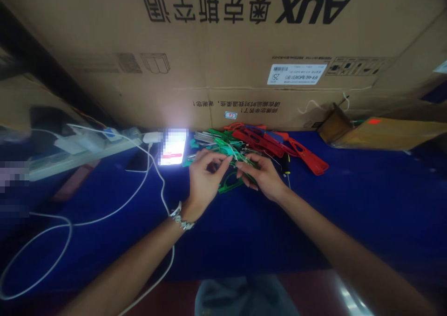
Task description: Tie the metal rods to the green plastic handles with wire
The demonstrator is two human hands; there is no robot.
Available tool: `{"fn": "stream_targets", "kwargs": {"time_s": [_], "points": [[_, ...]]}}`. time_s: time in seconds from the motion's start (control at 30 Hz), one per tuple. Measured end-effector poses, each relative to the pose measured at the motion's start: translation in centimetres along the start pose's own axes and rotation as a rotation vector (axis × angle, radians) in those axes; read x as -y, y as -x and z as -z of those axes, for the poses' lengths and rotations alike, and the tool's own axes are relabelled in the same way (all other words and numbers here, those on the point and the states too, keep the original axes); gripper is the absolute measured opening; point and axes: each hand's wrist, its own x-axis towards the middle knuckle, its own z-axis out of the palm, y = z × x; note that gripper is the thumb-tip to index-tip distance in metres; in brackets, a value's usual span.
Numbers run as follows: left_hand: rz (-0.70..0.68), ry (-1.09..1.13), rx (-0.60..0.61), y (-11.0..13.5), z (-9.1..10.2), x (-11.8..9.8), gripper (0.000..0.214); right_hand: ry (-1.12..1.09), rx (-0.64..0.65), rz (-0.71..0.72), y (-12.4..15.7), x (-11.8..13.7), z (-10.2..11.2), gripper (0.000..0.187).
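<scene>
My left hand (207,174) is closed in a pinch, thumb against forefinger, over the pile at the back of the table. Facing it, my right hand (263,174) also has its fingers drawn together, close to the left fingertips. Whatever is between the fingers is too small and blurred to name. Around both hands lie green plastic pieces (230,182), one with an oval opening. Slim metal rods (206,137) lie behind the left hand. Red plastic pieces (302,155) are heaped beyond the right hand, and a black-and-yellow handled tool (287,163) lies beside it.
A large cardboard box (216,45) stands behind the blue table (237,232). Left are a lit phone (173,147), a power strip (84,150) and a looping white cable (162,190). A yellowish package (387,133) lies at the back right.
</scene>
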Motion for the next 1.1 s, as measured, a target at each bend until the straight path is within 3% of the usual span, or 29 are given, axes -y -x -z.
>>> {"fn": "stream_targets", "kwargs": {"time_s": [0.3,0.6,0.87,1.1], "points": [[-0.050,-0.020,-0.053,-0.6,0.1,0.4,0.009,0.040,-0.001,0.018,0.0,-0.4,-0.2,0.042],[0.141,0.095,0.020,-1.1,0.7,-0.1,0.009,0.041,-0.008,0.029,0.0,-0.5,-0.4,0.042],[0.086,-0.035,0.156,-2.1,2.1,-0.4,0.007,0.059,0.005,0.039,0.0,-0.7,-0.3,0.039],[-0.012,-0.127,0.182,-1.9,2.2,-0.2,0.002,0.077,0.006,0.040,-0.1,-0.9,-0.3,0.039]]}}
